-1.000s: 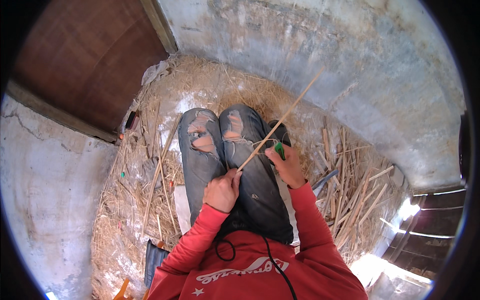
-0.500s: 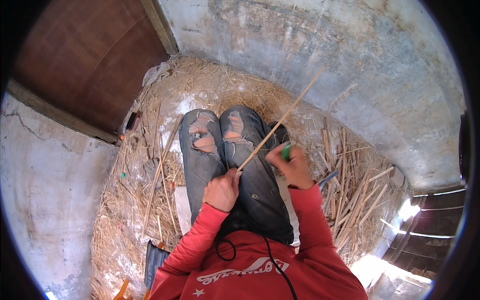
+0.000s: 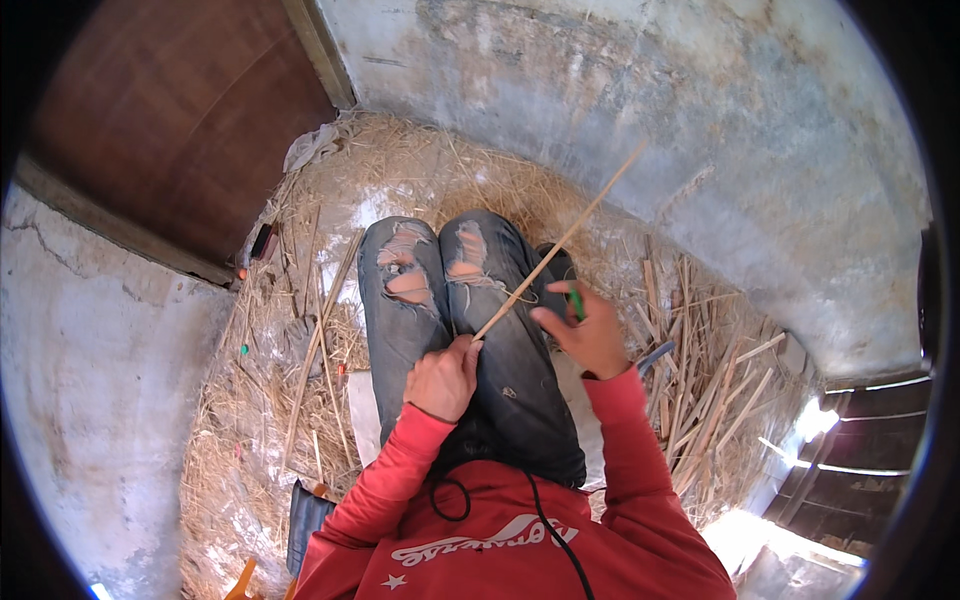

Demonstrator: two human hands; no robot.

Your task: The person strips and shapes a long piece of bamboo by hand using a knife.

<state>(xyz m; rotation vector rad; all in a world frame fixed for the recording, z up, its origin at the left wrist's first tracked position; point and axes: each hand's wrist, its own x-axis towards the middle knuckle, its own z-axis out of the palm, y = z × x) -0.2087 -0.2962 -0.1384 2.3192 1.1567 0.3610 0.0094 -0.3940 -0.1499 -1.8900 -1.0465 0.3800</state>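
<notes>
My left hand (image 3: 442, 382) rests over my lap, closed around the near end of a long thin bamboo strip (image 3: 562, 240). The strip slants up and away to the right, past my knees toward the grey wall. Just right of the strip is my right hand (image 3: 588, 333), its fingers curled and the thumb pointing left, apart from the strip. A small green object (image 3: 576, 304) shows among those fingers; its kind cannot be made out. Near the right fingers, a thin pale curl (image 3: 530, 297) shows by the strip.
Many split sticks (image 3: 705, 385) lie piled on the right, with a blue-grey handle-like piece (image 3: 656, 356) among them. Straw (image 3: 400, 150) covers the floor. Long sticks (image 3: 312, 350) lie to the left. Walls (image 3: 650, 90) and a brown door (image 3: 180, 120) stand around.
My right hand has shifted slightly, its fingers are less blurred, and the green object shows as a narrower shape. The left hand and the bamboo strip stay nearly in place.
</notes>
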